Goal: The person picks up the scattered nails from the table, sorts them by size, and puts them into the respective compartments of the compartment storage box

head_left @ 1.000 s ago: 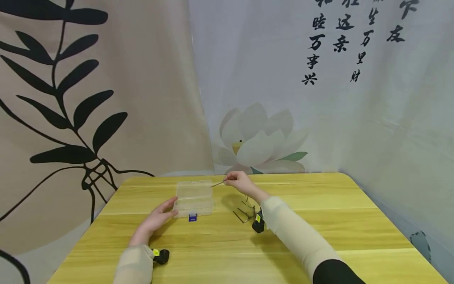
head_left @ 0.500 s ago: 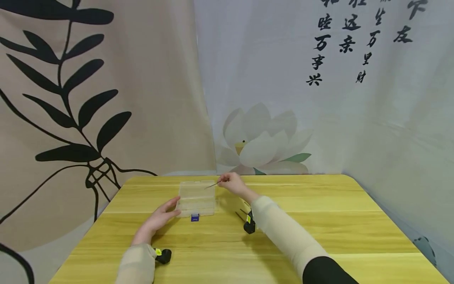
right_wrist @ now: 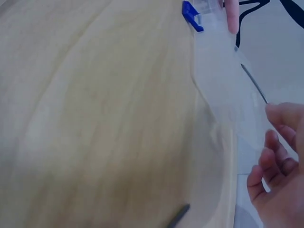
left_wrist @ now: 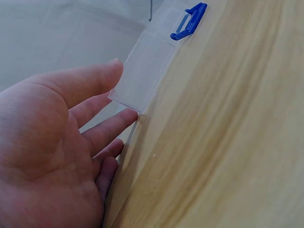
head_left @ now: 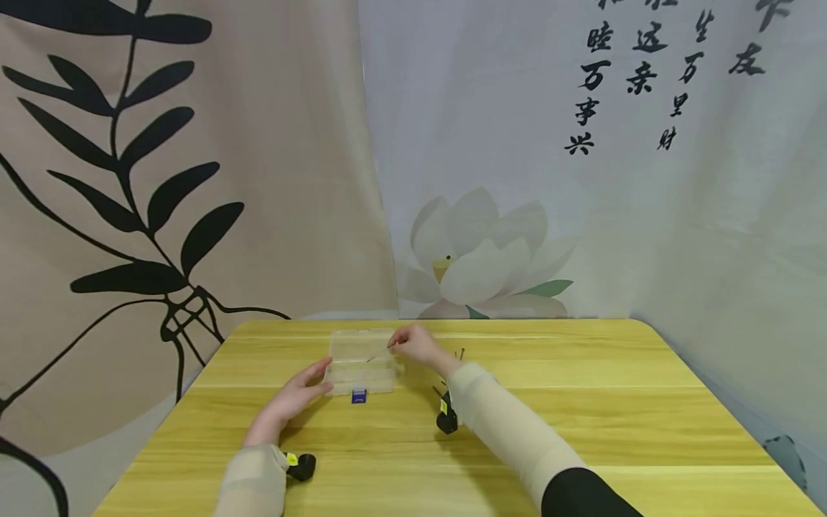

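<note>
A clear plastic box (head_left: 371, 375) with a blue latch (head_left: 359, 396) lies on the wooden table, its halves spread open. My left hand (head_left: 293, 402) touches the box's left end, thumb and fingers mostly straight, seen also in the left wrist view. Between thumb and index finger, my right hand (head_left: 418, 346) pinches a thin metal rod (right_wrist: 255, 85). The rod points left over the box's right side. In the right wrist view the other fingers are loosely curled. Whether the rod touches the box is hard to tell.
Several thin dark metal pieces lie on the table (head_left: 549, 424) by my right forearm, which partly hides them; one dark piece (right_wrist: 178, 216) shows in the right wrist view. Each wrist carries a small black camera (head_left: 301, 467). A printed curtain (head_left: 310, 179) hangs behind the table.
My right hand has moved left and slightly down, bringing the rod farther over the box toward its near half. My left hand stays at the box's left end. The head view has shifted slightly.
</note>
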Tool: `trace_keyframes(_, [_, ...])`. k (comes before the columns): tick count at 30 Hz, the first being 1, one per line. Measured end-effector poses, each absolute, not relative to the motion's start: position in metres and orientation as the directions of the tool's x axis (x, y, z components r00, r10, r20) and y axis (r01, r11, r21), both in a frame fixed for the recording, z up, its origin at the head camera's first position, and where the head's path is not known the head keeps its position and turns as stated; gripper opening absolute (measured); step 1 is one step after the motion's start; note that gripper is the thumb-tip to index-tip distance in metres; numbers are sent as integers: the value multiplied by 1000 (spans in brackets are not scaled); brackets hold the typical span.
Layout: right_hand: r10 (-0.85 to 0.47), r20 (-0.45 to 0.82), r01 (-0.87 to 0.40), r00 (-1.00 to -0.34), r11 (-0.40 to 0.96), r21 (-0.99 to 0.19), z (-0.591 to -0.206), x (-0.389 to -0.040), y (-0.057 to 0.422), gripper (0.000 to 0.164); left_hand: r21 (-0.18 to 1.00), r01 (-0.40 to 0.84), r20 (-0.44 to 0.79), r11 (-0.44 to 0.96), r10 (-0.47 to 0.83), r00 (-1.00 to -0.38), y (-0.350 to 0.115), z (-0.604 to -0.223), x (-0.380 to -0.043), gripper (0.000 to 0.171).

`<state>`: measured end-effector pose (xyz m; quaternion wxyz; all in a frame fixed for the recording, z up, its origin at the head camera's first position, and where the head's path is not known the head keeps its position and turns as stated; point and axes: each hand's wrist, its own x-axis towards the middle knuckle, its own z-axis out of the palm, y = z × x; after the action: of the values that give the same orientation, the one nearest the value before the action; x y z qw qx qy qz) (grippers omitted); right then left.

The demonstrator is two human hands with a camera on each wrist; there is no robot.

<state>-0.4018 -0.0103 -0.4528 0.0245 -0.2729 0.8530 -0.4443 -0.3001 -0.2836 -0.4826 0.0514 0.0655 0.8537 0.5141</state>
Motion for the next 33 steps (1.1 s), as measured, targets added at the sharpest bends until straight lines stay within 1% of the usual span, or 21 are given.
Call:
trace_keyframes(10, [-529, 157, -452, -834, 493, -743, -461, -400, -14, 4, 869, 56, -27, 492, 160, -987, -284, -482, -299, 63])
trace_keyframes(15, [-543, 107, -420, -833, 495, -761, -463, -397, -14, 5, 872, 53, -27, 486, 156, -987, -284, -482, -300, 63])
trace_keyframes(20, [-560, 96, -415, -823, 477, -775, -465, -398, -12, 6, 874, 54, -30, 484, 164, -986, -283, -481, -300, 63])
trace_keyframes(26, [-554, 112, -432, -825, 490, -757, -456, -398, 1, 11, 876, 66, -25, 478, 181, -983, -281, -481, -301, 63])
trace_keyframes(33, [-547, 101, -414, -831, 487, -769, -439, -399, 35, 21, 876, 60, -33, 479, 183, -983, -285, -481, -301, 64])
